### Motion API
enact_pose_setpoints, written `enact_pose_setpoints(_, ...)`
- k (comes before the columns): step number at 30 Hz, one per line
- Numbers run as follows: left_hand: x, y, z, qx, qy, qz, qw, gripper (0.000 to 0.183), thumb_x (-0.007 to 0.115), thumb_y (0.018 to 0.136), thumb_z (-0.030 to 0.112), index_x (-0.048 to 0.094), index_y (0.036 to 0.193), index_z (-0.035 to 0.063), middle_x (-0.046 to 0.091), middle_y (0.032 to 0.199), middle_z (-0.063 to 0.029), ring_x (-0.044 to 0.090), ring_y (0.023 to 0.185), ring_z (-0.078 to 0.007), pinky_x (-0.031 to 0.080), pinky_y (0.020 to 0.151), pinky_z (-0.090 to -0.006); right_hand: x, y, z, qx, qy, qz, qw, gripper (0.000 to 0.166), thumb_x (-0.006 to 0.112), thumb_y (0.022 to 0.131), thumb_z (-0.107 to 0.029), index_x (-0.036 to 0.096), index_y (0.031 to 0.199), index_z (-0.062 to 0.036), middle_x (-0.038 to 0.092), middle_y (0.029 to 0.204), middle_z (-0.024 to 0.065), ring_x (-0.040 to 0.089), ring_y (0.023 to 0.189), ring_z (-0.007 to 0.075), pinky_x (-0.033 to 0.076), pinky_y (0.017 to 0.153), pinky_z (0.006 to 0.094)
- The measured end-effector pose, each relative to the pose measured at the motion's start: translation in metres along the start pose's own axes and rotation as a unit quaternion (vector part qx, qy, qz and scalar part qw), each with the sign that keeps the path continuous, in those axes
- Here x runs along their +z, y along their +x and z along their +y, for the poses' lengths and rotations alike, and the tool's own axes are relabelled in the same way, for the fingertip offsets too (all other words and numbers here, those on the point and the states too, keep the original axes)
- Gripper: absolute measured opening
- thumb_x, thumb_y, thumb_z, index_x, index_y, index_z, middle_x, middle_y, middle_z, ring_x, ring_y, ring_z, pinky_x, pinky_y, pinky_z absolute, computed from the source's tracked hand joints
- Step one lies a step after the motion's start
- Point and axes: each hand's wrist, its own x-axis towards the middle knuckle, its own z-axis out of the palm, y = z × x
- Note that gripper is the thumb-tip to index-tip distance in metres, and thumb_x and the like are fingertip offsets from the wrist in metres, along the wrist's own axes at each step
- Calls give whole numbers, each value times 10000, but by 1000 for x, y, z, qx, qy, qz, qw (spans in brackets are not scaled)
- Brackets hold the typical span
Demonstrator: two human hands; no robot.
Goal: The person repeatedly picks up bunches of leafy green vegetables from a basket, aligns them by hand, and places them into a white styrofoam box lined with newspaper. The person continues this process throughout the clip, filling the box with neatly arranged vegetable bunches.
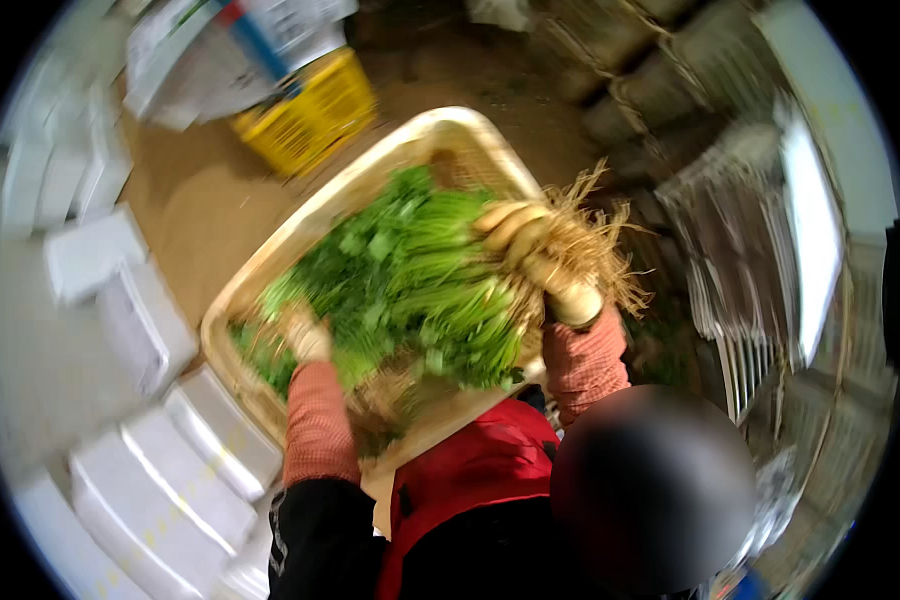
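A large cream plastic crate (330, 191) stands tilted in view before me, with leafy green vegetables (379, 262) in it. They look like celery or coriander, with long stems and brown stringy roots (592, 240). My right hand (521, 236), in a pale glove, is closed around the root end of a thick bunch (446, 255) at the crate's right side. The leaves of this bunch point left. My left hand (307, 334), also gloved, is among greens and roots at the crate's left end. Blur hides whether its fingers grip anything.
White foam boxes (169, 472) are stacked along the left. A yellow plastic crate (311, 112) stands on the brown floor beyond, near a white sack or sheet (202, 82). Tied stacks of flat material (735, 240) line the right. A blurred dark round object (652, 487) covers the lower right.
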Motion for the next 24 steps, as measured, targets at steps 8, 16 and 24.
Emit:
enact_pose_setpoints(8,-21,-1,41,100,-45,-62,992,606,535,925,377,390,1386,12,446,1392,-191,406,1298,-335,342,1072,-447,-115,-219,-144,-62,42,126,989,281,636,832,-275,615,725,-15,661,897,139,593,995,339,418,946,506)
enact_pose_setpoints(16,-312,-319,359,658,-458,-127,584,682,679,785,185,396,1369,-23,428,1391,-222,391,1308,-348,307,1096,-406,-218,-431,-253,-82,70,386,916,253,580,851,-298,544,753,-68,584,818,93,588,1001,306,369,1030,523)
enact_pose_setpoints(24,-386,-426,659,723,-397,-268,499,1096,525,723,774,210,1472,39,392,1412,-245,338,1345,-358,285,1089,-406,-413,-475,-310,-193,208,293,913,200,548,876,-214,579,842,-19,622,945,141,558,1117,331,427,994,501)
